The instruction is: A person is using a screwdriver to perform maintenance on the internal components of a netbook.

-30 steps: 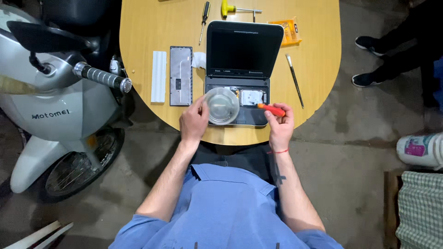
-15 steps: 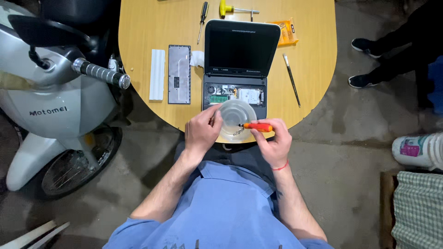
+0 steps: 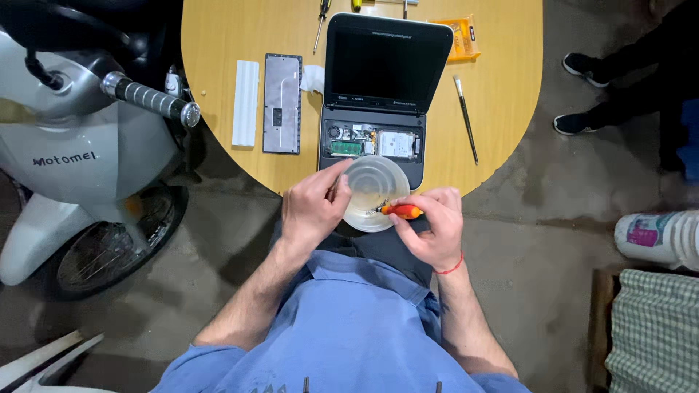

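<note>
So here's where we're at with the little laptop point(image 3: 382, 87). It sits open on the round wooden table point(image 3: 218, 44), and the keyboard panel point(image 3: 282, 103) is already off, lying flat to the left next to a white strip point(image 3: 245, 103). The board, memory stick and drive show bare in the base, so we'd say the opening-up part is done. Whatever comes after that, plus closing it all back up, looks like it's still ahead of us.

Right now our left hand point(image 3: 313, 211) is curled around the left rim of the clear plastic bowl point(image 3: 373, 193), thumb and fingers pinching the edge. The bowl is held off the near table edge, just over our lap. Our right hand point(image 3: 429, 229) is closed around the orange-handled screwdriver point(image 3: 399, 211), with its tip poking into the bowl. There seem to be tiny bits at the bottom, probably screws, but they're too small to tell.

Compared with a second ago: the bowl was resting on the laptop base then and the screwdriver lay across the palm rest. Both have since come toward us, off the machine. A brush point(image 3: 466, 120), spare screwdrivers point(image 3: 320, 22) and an orange packet point(image 3: 455, 40) sit untouched on the table
</note>
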